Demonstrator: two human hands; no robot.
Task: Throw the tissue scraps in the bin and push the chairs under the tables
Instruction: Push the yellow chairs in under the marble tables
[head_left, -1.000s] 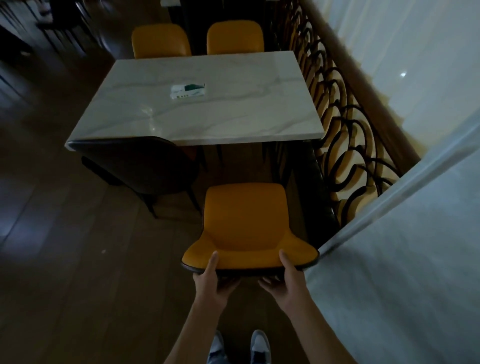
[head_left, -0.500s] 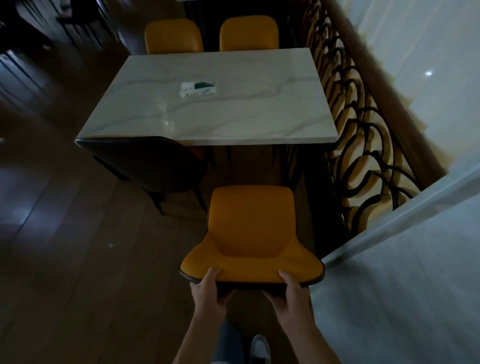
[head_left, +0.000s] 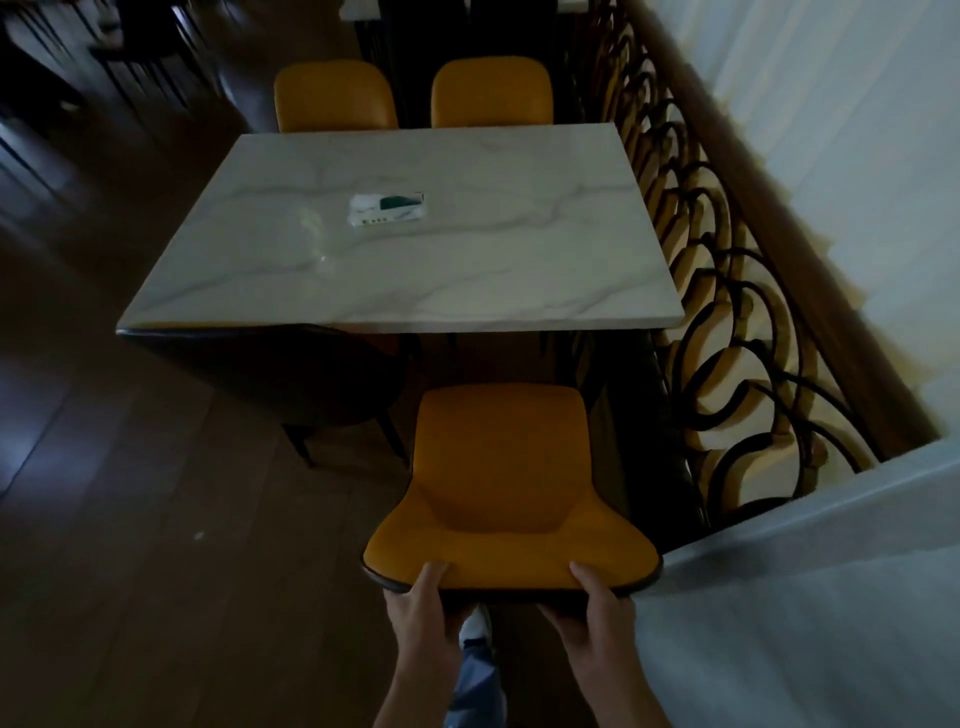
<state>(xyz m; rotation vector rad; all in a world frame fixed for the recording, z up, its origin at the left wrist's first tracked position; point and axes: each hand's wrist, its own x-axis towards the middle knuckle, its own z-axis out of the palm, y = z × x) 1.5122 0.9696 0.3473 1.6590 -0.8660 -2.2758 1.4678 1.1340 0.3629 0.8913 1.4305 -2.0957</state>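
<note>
An orange chair (head_left: 501, 483) stands in front of me, its seat facing a white marble table (head_left: 467, 291). My left hand (head_left: 423, 618) grips the left part of the chair's top back edge, thumb on the orange side. My right hand (head_left: 597, 621) grips the right part of that edge the same way. The seat's front edge lies just short of the table's near edge. A white and green tissue packet (head_left: 387, 209) lies on the tabletop.
A dark chair (head_left: 291, 379) sits tucked under the table's near left side. Two orange chairs (head_left: 335, 96) (head_left: 492, 93) stand at the far side. A black scroll railing (head_left: 727, 322) runs along the right, and a white wall (head_left: 810, 623) is close at my right. Dark wood floor lies to the left.
Both hands keep their grip on the chair back. The chair and I have moved forward towards the table, and my thumbs now curl further over the edge.
</note>
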